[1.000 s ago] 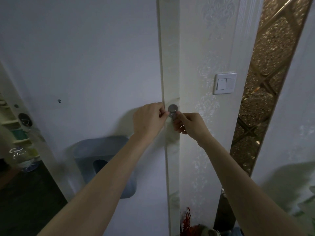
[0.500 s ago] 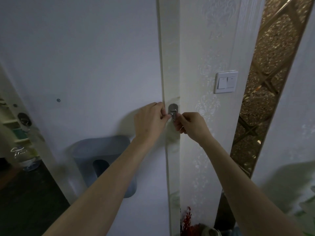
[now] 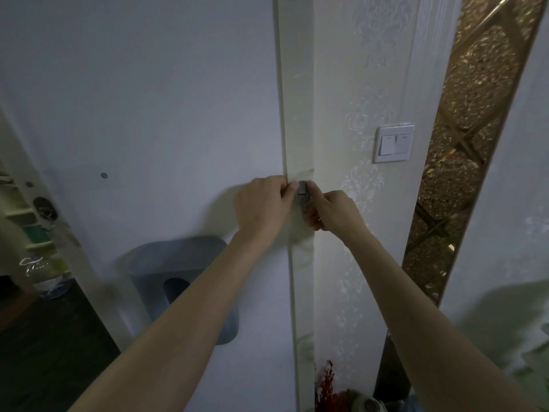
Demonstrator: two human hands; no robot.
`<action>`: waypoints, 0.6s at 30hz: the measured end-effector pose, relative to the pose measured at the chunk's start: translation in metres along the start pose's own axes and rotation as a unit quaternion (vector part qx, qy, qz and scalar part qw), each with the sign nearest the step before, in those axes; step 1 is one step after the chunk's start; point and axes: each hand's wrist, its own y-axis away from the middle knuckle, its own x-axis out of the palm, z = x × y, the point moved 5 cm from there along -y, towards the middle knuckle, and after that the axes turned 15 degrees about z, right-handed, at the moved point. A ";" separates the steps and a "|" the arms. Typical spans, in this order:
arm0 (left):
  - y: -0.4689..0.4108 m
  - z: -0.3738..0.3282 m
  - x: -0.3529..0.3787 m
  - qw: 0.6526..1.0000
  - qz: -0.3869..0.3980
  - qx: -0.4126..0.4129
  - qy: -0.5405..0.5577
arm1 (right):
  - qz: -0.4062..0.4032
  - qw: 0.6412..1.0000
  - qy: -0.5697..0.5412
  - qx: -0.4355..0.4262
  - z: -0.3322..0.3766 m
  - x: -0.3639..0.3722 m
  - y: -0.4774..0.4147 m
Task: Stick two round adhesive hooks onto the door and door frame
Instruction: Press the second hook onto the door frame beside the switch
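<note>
A small round silver adhesive hook [image 3: 302, 190] lies against the cream door frame [image 3: 295, 84], just right of the white door [image 3: 148, 99]. My left hand [image 3: 263, 208] rests on the door's edge with its fingertips touching the hook's left side. My right hand [image 3: 331, 211] comes in from the right, thumb and forefinger pressed on the hook's top and right side. Both hands partly cover the hook. A second hook is not visible.
A white double light switch [image 3: 393, 143] sits on the patterned wall right of the frame. A grey-blue wall holder [image 3: 181, 281] hangs on the door below my left arm. A gold mosaic strip [image 3: 463, 150] runs diagonally at right. Shelves and a bottle [image 3: 44, 275] show at far left.
Both hands have closed in on the hook. My right thumb and forefinger have risen from below it to its top and side, and it is more covered now.
</note>
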 end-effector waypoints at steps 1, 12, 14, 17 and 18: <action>0.000 -0.001 0.000 1.000 -0.005 -0.007 -0.001 | 0.001 1.000 0.002 0.006 0.000 -0.001 -0.001; 0.000 0.003 0.002 1.000 0.010 -0.004 0.018 | -0.004 1.000 -0.031 0.000 0.000 0.003 0.008; 0.002 0.009 0.006 0.999 0.018 -0.008 0.026 | -0.009 0.999 -0.035 -0.003 -0.002 0.005 0.011; 0.004 0.017 0.012 0.999 0.027 -0.017 0.035 | -0.016 0.999 -0.039 -0.001 -0.005 0.008 0.013; 0.004 0.018 0.013 0.999 0.027 -0.016 0.039 | -0.019 0.999 -0.039 0.000 -0.005 0.009 0.013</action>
